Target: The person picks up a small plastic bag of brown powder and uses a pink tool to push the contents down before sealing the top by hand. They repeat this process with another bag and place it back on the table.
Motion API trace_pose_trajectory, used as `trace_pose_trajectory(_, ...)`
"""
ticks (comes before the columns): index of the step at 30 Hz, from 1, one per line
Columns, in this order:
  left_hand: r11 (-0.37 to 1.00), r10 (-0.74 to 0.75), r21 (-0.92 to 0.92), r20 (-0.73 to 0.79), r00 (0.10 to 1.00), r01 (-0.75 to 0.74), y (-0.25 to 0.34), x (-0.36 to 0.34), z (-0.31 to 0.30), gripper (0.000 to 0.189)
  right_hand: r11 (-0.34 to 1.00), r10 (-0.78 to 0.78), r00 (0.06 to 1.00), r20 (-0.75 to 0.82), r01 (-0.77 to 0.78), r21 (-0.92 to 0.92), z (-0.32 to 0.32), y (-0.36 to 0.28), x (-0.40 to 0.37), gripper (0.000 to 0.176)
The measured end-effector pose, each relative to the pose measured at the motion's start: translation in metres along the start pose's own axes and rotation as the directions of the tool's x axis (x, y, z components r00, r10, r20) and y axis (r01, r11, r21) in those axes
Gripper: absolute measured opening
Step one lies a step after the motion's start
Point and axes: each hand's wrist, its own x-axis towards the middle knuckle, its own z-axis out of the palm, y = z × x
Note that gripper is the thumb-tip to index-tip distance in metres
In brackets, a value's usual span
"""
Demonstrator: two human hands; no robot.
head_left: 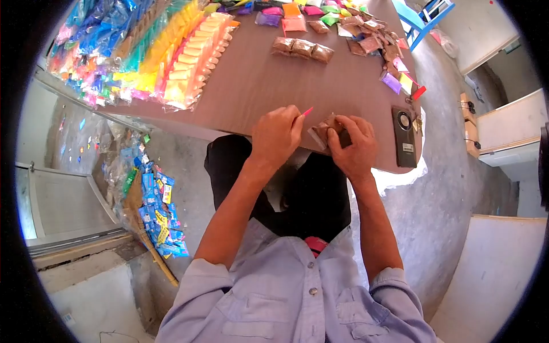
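My left hand (275, 135) is closed near the front edge of the brown table (251, 74), with a small pink pointed piece (308, 111) sticking out between thumb and forefinger. To its right, my right hand (353, 142) grips a small clear packet with brown contents (325, 127) between thumb and fingers. The packet's clear end points toward my left hand, apart from it. Farther back on the table lies a row of joined brown packets (302, 50).
Colourful plastic-wrapped bundles (154, 51) cover the table's back left. Small coloured packets (372, 43) lie at the back right. A dark phone (404, 137) rests at the right edge. Blue packages (162, 211) lie on the floor at left, and a blue stool (420, 23) stands behind.
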Motion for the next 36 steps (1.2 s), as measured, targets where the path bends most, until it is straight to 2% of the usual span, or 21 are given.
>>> trace_pose_trajectory(2, 0.997, 0.065, -0.036, -0.014, 0.998, -0.066, -0.001, 0.011, 0.0, 0.018, 0.994, -0.1, 0.995, -0.028, 0.099, -0.043, -0.002, -0.001, 0.002, 0.033)
trace_pose_trajectory(6, 0.997, 0.082, 0.016, -0.011, 0.997, -0.082, -0.013, 0.027, -0.001, 0.019, 0.99, -0.135, 0.991, 0.021, 0.135, -0.025, -0.001, 0.005, 0.001, 0.035)
trace_pose_trajectory(8, 0.986, 0.12, 0.1, 0.12, 0.985, -0.132, -0.015, 0.028, -0.004, 0.021, 0.996, -0.092, 0.994, 0.064, 0.091, 0.011, 0.0, 0.006, 0.0, 0.032)
trace_pose_trajectory(9, 0.985, 0.124, 0.103, 0.123, 0.985, -0.137, -0.012, 0.025, -0.005, 0.021, 0.996, -0.089, 0.994, 0.059, 0.088, 0.012, 0.002, 0.007, -0.001, 0.032)
trace_pose_trajectory(11, 0.946, 0.282, 0.075, 0.286, 0.916, -0.314, -0.007, 0.008, -0.007, 0.023, 0.999, -0.029, 0.999, -0.014, 0.029, -0.024, 0.007, 0.009, -0.004, 0.026)
trace_pose_trajectory(15, 0.949, 0.284, 0.021, 0.38, 0.88, -0.315, -0.009, -0.016, -0.037, 0.021, 0.997, 0.062, 0.993, -0.105, -0.067, -0.047, 0.007, 0.004, -0.004, 0.021)
trace_pose_trajectory(17, 0.981, 0.191, -0.116, 0.384, 0.904, -0.158, -0.013, -0.019, -0.048, 0.019, 0.994, 0.093, 0.993, -0.079, -0.097, -0.056, 0.005, 0.0, -0.001, 0.019)
trace_pose_trajectory(18, 0.98, 0.194, -0.117, 0.381, 0.904, -0.161, -0.015, -0.018, -0.051, 0.019, 0.994, 0.09, 0.993, -0.081, -0.095, -0.058, 0.005, 0.002, -0.002, 0.019)
trace_pose_trajectory(20, 0.993, 0.074, -0.113, 0.253, 0.965, -0.046, -0.018, -0.014, -0.054, 0.017, 0.99, 0.139, 0.988, -0.064, -0.141, -0.019, 0.005, 0.006, -0.002, 0.02)
trace_pose_trajectory(21, 0.992, 0.077, -0.115, 0.248, 0.966, -0.049, -0.021, -0.01, -0.055, 0.017, 0.991, 0.134, 0.989, -0.067, -0.135, -0.022, 0.004, 0.007, -0.001, 0.02)
trace_pose_trajectory(23, 0.98, -0.028, -0.193, 0.124, 0.992, 0.052, -0.031, -0.002, -0.055, 0.017, 0.997, -0.074, 0.99, -0.121, 0.069, -0.041, -0.001, 0.007, -0.004, 0.024)
trace_pose_trajectory(24, 0.98, -0.025, -0.195, 0.12, 0.992, 0.048, -0.038, 0.003, -0.054, 0.017, 0.996, -0.078, 0.989, -0.124, 0.074, -0.043, -0.005, 0.006, -0.005, 0.024)
trace_pose_trajectory(26, 0.972, -0.095, -0.217, -0.031, 0.995, 0.086, -0.054, 0.013, -0.049, 0.018, 0.99, -0.141, 0.989, 0.055, 0.141, -0.005, -0.014, 0.005, -0.006, 0.028)
trace_pose_trajectory(27, 0.972, -0.091, -0.22, -0.033, 0.995, 0.081, -0.06, 0.019, -0.048, 0.018, 0.99, -0.143, 0.988, 0.051, 0.143, -0.01, -0.016, 0.005, -0.007, 0.028)
trace_pose_trajectory(29, 0.988, -0.052, -0.152, -0.144, 0.988, 0.03, -0.072, 0.029, -0.046, 0.018, 0.997, -0.078, 0.989, 0.123, 0.076, 0.019, -0.02, 0.005, -0.007, 0.031)
trace_pose_trajectory(33, 0.998, -0.028, -0.064, -0.21, 0.977, 0.015, -0.084, 0.037, -0.035, 0.016, 1.0, -0.009, 0.992, 0.129, 0.012, -0.028, -0.017, -0.001, -0.001, 0.031)
trace_pose_trajectory(35, 0.999, 0.026, 0.029, -0.245, 0.969, -0.02, -0.083, 0.033, -0.032, 0.014, 0.967, 0.197, 0.974, 0.108, -0.211, 0.14, -0.011, 0.0, 0.005, 0.03)
trace_pose_trajectory(36, 0.999, 0.028, 0.029, -0.244, 0.969, -0.022, -0.083, 0.033, -0.033, 0.014, 0.968, 0.197, 0.975, 0.106, -0.211, 0.139, -0.007, 0.002, 0.012, 0.03)
